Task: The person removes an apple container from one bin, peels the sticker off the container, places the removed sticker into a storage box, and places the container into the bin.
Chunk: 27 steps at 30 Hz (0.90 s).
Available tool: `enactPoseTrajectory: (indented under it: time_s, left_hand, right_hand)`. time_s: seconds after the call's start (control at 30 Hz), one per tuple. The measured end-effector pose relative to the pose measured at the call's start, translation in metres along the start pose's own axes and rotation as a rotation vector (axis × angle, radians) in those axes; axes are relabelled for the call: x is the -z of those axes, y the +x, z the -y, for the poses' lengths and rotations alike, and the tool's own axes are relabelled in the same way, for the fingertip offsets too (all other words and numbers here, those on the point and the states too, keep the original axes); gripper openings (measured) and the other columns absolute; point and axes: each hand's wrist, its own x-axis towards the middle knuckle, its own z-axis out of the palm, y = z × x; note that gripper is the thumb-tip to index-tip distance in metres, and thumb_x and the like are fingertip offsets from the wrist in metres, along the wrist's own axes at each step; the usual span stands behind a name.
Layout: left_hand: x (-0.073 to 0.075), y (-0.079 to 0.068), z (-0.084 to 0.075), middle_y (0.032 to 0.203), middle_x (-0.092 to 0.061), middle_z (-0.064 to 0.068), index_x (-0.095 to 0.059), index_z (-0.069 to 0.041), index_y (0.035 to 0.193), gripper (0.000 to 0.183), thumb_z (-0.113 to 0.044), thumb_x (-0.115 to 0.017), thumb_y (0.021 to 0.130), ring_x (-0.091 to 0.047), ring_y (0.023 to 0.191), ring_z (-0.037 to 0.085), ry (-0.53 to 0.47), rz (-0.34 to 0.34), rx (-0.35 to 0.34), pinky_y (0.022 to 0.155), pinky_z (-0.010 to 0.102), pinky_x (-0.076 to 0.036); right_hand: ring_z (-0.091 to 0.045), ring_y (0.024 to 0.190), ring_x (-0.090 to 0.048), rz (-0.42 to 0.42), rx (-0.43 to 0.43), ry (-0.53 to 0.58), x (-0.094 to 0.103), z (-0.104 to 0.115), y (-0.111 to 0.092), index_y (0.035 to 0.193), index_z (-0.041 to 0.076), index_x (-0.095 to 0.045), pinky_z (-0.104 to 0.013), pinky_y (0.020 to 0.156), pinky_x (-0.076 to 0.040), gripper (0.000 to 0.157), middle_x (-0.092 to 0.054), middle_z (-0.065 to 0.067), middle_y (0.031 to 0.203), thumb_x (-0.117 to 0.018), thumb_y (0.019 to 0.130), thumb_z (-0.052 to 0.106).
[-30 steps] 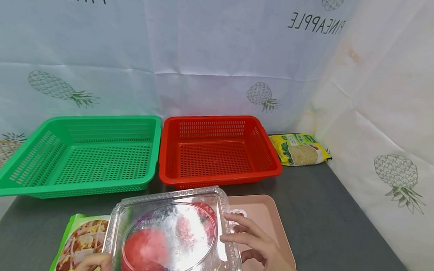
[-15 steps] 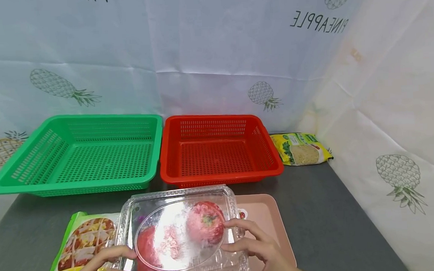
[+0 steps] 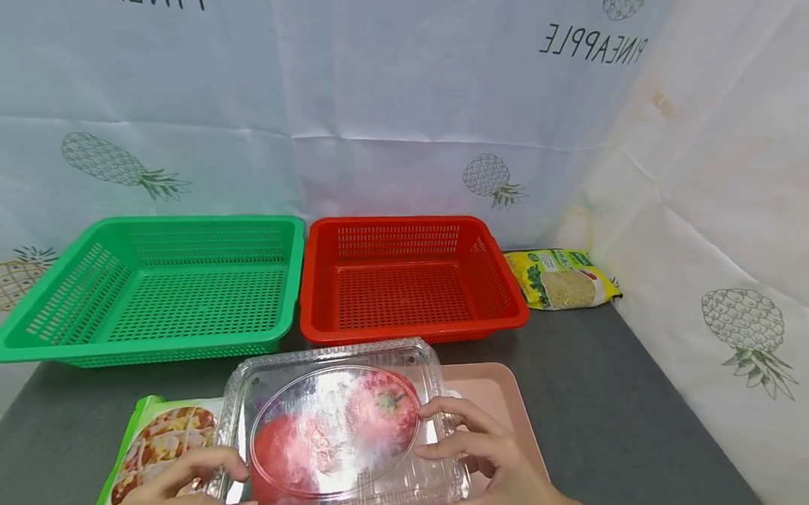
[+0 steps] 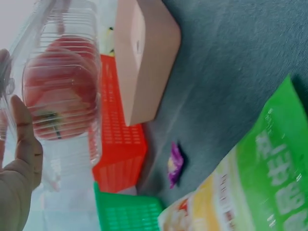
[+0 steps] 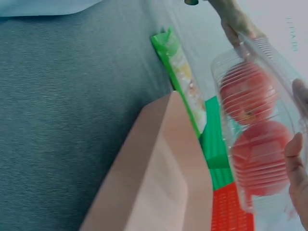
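A clear plastic clamshell box (image 3: 381,502) is raised over the table, its lid down. Inside lie two red tomatoes, one at the left (image 3: 284,453) and one at the right (image 3: 384,404), partly behind glare on the lid. My left hand (image 3: 178,492) grips the box's left side, fingertips on the lid's edge. On the opposite side my right hand (image 3: 488,460) holds it, with two fingers over the lid's rim. The left wrist view shows the ribbed underside with a tomato (image 4: 60,91) behind it. Both tomatoes show through the box (image 5: 226,72) in the right wrist view.
Beneath the box are a pink tray (image 3: 498,384) and a green food bag (image 3: 155,437). A small purple-wrapped piece (image 4: 175,165) lies on the table. Behind stand a green basket (image 3: 198,348) and a red basket (image 3: 415,331), with a yellow packet (image 3: 562,279) at the right.
The clamshell box has shifted a little to the right and the tomatoes show differently inside it. My left fingers have come up onto the lid's edge.
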Motion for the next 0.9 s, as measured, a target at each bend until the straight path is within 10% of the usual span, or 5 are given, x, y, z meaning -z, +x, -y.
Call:
enactPoseTrajectory:
  time_s: [0.43, 0.9]
  left_hand:
    - [0.030, 0.020, 0.000, 0.131, -0.049, 0.006, -0.068, -0.005, 0.111, 0.053, 0.007, -0.083, 0.062, -0.045, 0.110, 0.008, 0.086, 0.112, 0.038, 0.057, 0.015, -0.047]
    - [0.064, 0.052, 0.003, 0.128, -0.051, 0.000, -0.070, -0.011, 0.101, 0.050, 0.012, -0.081, 0.058, -0.064, 0.086, 0.004, 0.218, 0.127, 0.127, 0.052, 0.018, -0.049]
  right_hand:
    - [-0.014, 0.082, -0.054, -0.042, -0.087, -0.201, 0.009, 0.004, 0.033, 0.114, 0.006, -0.068, -0.016, 0.053, -0.051, 0.057, -0.052, -0.016, 0.127, -0.090, 0.061, 0.011]
    - [-0.018, 0.099, -0.058, -0.020, -0.399, -0.150, 0.017, -0.010, 0.081, 0.112, 0.008, -0.071, -0.028, 0.066, -0.056, 0.047, -0.052, -0.001, 0.131, -0.087, 0.068, 0.012]
